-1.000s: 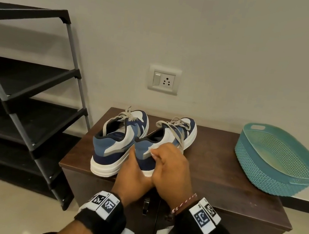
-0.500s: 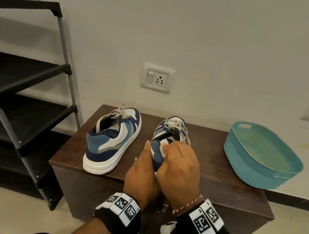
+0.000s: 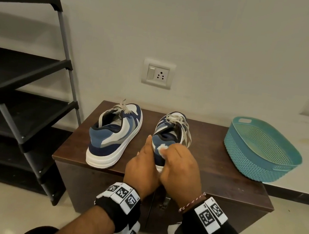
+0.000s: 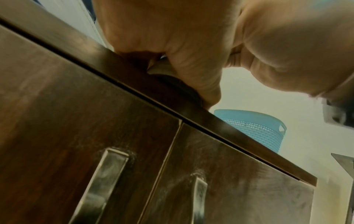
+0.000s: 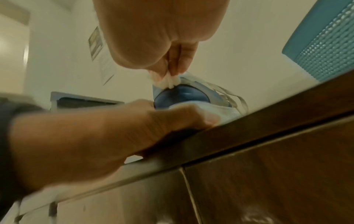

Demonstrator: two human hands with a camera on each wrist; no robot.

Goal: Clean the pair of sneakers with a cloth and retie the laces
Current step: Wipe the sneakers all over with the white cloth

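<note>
The sneaker (image 3: 168, 138) between the hands has been turned heel-first toward the person. The left hand (image 3: 142, 166) grips its heel on the worktop (image 3: 220, 177); the right hand (image 3: 180, 166) pinches the cloth (image 3: 162, 148) against it, so wiping has probably reached the heel.

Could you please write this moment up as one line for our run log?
step: wiping heel | right hand: pinches white cloth | left hand: steadies right sneaker | left sneaker: untouched | cabinet
</note>
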